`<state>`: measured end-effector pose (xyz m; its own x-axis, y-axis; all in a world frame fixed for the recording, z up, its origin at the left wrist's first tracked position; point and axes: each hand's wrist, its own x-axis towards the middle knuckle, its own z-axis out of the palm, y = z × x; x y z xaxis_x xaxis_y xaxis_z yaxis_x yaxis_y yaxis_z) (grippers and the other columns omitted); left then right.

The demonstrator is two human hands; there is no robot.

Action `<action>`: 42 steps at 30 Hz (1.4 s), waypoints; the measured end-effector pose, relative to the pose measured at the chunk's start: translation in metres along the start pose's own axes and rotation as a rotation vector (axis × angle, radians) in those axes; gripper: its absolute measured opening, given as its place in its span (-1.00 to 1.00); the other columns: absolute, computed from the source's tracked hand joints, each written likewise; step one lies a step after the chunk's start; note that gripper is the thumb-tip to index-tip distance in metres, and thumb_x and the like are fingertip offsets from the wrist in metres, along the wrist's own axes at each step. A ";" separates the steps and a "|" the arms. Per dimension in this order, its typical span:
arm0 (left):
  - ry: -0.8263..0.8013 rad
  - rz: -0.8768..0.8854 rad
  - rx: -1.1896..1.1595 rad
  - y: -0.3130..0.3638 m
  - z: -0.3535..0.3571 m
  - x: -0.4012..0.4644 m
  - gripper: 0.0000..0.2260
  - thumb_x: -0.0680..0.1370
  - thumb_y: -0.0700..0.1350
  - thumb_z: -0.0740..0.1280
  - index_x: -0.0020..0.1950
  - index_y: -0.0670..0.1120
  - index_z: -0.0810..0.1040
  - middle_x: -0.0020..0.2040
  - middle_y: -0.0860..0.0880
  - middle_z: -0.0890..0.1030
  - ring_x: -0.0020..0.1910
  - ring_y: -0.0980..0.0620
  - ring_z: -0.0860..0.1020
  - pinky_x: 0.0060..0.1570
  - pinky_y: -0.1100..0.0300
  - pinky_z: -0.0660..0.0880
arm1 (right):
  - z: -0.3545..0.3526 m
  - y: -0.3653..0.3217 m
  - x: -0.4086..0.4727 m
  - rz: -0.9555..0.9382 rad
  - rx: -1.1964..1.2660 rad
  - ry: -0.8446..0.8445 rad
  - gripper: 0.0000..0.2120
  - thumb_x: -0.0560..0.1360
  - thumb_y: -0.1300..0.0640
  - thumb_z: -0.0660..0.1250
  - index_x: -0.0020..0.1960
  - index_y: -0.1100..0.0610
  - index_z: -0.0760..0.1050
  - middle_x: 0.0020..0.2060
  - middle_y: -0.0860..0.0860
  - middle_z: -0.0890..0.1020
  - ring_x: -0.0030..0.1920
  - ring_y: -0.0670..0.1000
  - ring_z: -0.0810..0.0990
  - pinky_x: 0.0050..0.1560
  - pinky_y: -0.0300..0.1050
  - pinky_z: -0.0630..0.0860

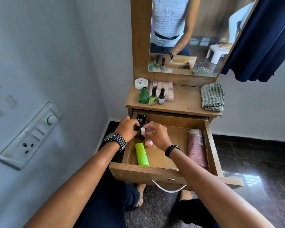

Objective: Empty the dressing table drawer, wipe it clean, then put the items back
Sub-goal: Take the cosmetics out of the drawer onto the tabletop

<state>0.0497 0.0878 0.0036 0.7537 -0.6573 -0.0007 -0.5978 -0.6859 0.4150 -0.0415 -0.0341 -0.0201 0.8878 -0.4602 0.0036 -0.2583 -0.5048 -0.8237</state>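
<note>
A: Where is the drawer [156,174] from your hands?

B: It is pulled out under them, long axis running away from you, handle end toward your feet. Your left hand [127,128] curls round dark bottles [141,125] at the far left corner. Your right hand [156,134], touching-close beside it, pinches a pink bottle [148,142] with a pale cap.

A: And nearer you?

B: A green bottle [141,156] lies below your hands, lengthwise. A pink tube [197,148] lies along the right wall, past your right wrist. Beyond your hands, a checked cloth [212,97] sits on top.
</note>
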 end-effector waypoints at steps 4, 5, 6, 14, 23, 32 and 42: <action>0.004 0.000 0.055 0.001 0.004 0.003 -0.73 0.44 -0.13 0.42 0.13 -0.07 0.55 0.10 -0.13 0.46 0.13 -0.10 0.45 0.11 0.13 0.40 | 0.005 0.001 0.000 -0.005 -0.031 0.002 -0.83 0.40 0.27 0.44 -0.08 0.09 0.51 -0.17 0.03 0.63 -0.18 -0.06 0.57 -0.18 -0.33 0.49; 0.009 -0.001 0.061 0.002 0.005 0.004 -0.73 0.44 -0.12 0.42 0.13 -0.08 0.55 0.10 -0.12 0.45 0.13 -0.10 0.45 0.10 0.13 0.40 | 0.005 0.001 0.000 -0.011 -0.039 0.004 -0.82 0.40 0.26 0.44 -0.10 0.08 0.48 -0.17 0.04 0.62 -0.21 -0.08 0.55 -0.22 -0.38 0.47; 0.013 0.000 0.067 0.002 0.006 0.004 -0.73 0.44 -0.12 0.42 0.12 -0.09 0.54 0.10 -0.12 0.45 0.13 -0.10 0.45 0.10 0.13 0.41 | 0.006 0.001 0.001 -0.015 -0.044 0.005 -0.82 0.40 0.26 0.44 -0.11 0.08 0.47 -0.17 0.04 0.62 -0.23 -0.10 0.54 -0.25 -0.40 0.44; 0.026 0.016 0.097 0.004 0.007 0.000 -0.77 0.42 -0.09 0.45 0.04 -0.09 0.56 0.07 -0.09 0.42 0.08 -0.07 0.45 0.00 0.13 0.46 | -0.004 0.001 -0.006 -0.005 0.060 0.051 -0.85 0.44 0.28 0.41 -0.09 0.11 0.46 -0.21 0.02 0.63 -0.26 -0.13 0.55 -0.29 -0.47 0.46; 0.102 0.123 0.030 0.038 -0.027 -0.010 -0.76 0.43 0.02 0.42 0.03 -0.03 0.55 0.00 -0.02 0.44 -0.03 0.03 0.44 -0.24 0.23 0.34 | -0.069 -0.006 -0.011 -0.069 0.132 0.130 -0.78 0.43 0.26 0.43 0.03 0.08 0.53 -0.14 0.04 0.67 -0.15 -0.07 0.63 -0.15 -0.44 0.53; 0.185 0.390 -0.070 0.107 -0.052 0.019 -0.75 0.42 -0.03 0.42 0.02 -0.12 0.57 0.00 -0.06 0.55 0.00 -0.02 0.51 -0.03 0.06 0.50 | -0.134 -0.012 0.008 -0.046 0.101 0.315 -0.84 0.42 0.19 0.46 0.00 0.12 0.61 -0.25 -0.09 0.62 -0.26 -0.17 0.58 -0.30 -0.49 0.47; 0.328 0.304 0.306 0.129 -0.066 0.074 -0.71 0.41 0.11 0.40 0.08 0.03 0.60 0.31 -0.01 0.32 0.32 -0.05 0.23 0.22 -0.01 0.19 | -0.146 -0.020 0.048 -0.067 0.002 0.370 -0.85 0.43 0.17 0.44 0.00 0.12 0.62 -0.18 -0.01 0.67 -0.16 -0.10 0.60 -0.15 -0.35 0.49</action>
<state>0.0465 -0.0291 0.1176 0.5505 -0.7421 0.3824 -0.8177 -0.5717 0.0677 -0.0496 -0.1527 0.0796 0.7049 -0.6591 0.2622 -0.2033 -0.5418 -0.8156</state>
